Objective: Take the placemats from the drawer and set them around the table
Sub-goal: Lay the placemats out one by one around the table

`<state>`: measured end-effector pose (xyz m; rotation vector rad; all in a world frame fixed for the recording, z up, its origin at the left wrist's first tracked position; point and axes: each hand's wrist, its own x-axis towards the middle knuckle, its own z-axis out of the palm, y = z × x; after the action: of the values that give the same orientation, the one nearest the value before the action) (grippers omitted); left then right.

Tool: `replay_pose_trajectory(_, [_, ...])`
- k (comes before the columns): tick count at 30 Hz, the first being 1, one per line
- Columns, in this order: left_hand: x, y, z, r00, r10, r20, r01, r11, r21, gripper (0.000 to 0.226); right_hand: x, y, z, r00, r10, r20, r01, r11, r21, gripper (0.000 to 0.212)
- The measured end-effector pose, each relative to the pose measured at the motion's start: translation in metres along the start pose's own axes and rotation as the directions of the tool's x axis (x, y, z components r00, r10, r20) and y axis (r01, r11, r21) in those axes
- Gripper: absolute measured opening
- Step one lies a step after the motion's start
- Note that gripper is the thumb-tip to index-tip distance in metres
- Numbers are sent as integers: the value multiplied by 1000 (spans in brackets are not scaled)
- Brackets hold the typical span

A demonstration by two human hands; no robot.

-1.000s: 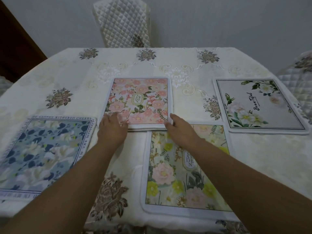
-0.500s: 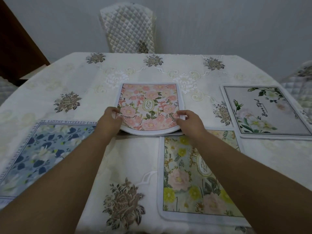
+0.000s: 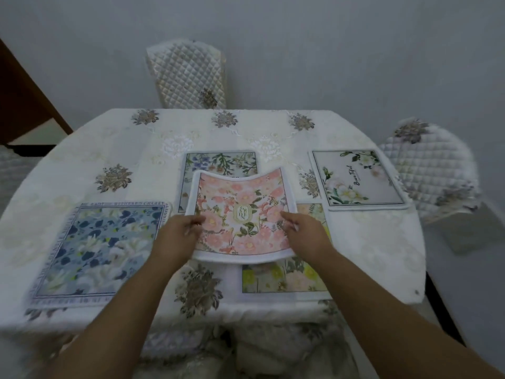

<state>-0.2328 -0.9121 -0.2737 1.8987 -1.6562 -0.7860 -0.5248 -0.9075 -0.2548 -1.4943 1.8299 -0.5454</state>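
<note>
A pink floral placemat (image 3: 240, 214) is lifted off the table, sagging in the middle. My left hand (image 3: 179, 236) grips its left edge and my right hand (image 3: 303, 233) grips its right edge. Under where it lay, a pale green floral placemat (image 3: 221, 162) lies flat on the table. A blue floral placemat (image 3: 95, 253) lies at the left. A yellow floral placemat (image 3: 284, 277) lies at the near edge, partly hidden by the pink one. A white placemat with green leaves (image 3: 355, 179) lies at the right.
The table (image 3: 82, 160) wears a cream embroidered cloth. A quilted chair (image 3: 188, 75) stands at the far side and another quilted chair (image 3: 429, 170) at the right. A dark wooden piece (image 3: 24, 105) is at the far left.
Both hands have lifted the pink placemat off the pile and drawn it toward me, which uncovers the pale green placemat beneath. The camera has pulled back.
</note>
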Motion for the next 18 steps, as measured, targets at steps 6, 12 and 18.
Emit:
replay_pose_trajectory(6, [-94, 54, -32, 1000, 2, 2, -2, 997, -76, 34, -105, -4, -66, 995, -14, -95, 32, 982, 187, 40])
replay_pose_trajectory(12, [-212, 100, -53, 980, -13, -201, -15, 991, -136, 30, -205, 3, -116, 985, -138, -102, 162, 941, 296, 44])
replay_pose_trajectory(18, [-329, 105, -62, 948, -40, -315, 11, 996, -90, 28, -282, 7, -132, 953, -302, -35, 298, 905, 303, 42])
